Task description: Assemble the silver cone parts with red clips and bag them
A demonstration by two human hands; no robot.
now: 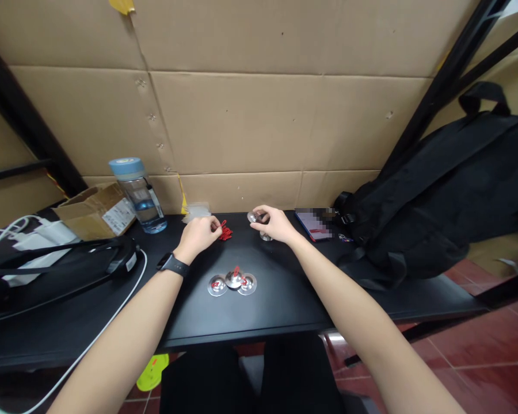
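My left hand (pixel 201 236), with a black watch (pixel 172 264) on its wrist, pinches a red cord at the edge of a small pile of red cords (pixel 226 232) on the black table. To the right, my right hand (pixel 274 223) has its thumb and fingers closed on a small silver finger cymbal (pixel 253 217). Beneath that hand another silver disc (pixel 265 236) is partly hidden. Nearer to me, three finger cymbals (pixel 217 285) with red cord at their centres lie overlapping on the table.
At left stand a blue-lidded water bottle (pixel 144 198), an open cardboard box (pixel 95 213) and a black bag (pixel 60 270) with white cables. Clear plastic bags (pixel 197 211) lie behind my left hand. A phone (pixel 314 225) and a black backpack (pixel 449 184) are at right. Cardboard (pixel 259 126) walls the back.
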